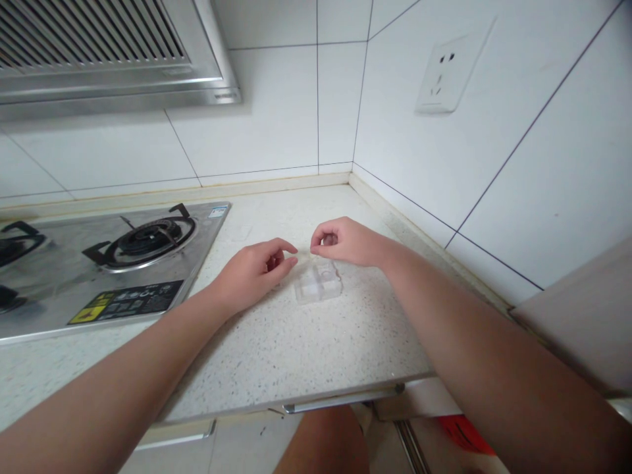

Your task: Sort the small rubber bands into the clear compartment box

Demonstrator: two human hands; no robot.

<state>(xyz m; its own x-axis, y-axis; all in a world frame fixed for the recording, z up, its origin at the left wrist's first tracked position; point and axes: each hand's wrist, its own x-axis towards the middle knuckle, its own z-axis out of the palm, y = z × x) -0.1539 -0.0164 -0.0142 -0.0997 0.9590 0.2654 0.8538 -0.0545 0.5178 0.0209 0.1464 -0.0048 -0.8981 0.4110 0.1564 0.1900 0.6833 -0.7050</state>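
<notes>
The clear plastic compartment box (317, 294) is lying on the speckled tabletop (316, 349), just beyond the near ends of both hands' reach, to the right of the gas hob (56, 286). The left hand (261, 268) is resting beside it, thumb and index finger standing slightly apart. The right hand (349, 243) is hovering behind it, fingertips nearly meeting; whether they are pinching something tiny, I cannot tell. Fine fingertip handling above the box seems under way; continuing would be calling for a steady, light pinch.
</notes>
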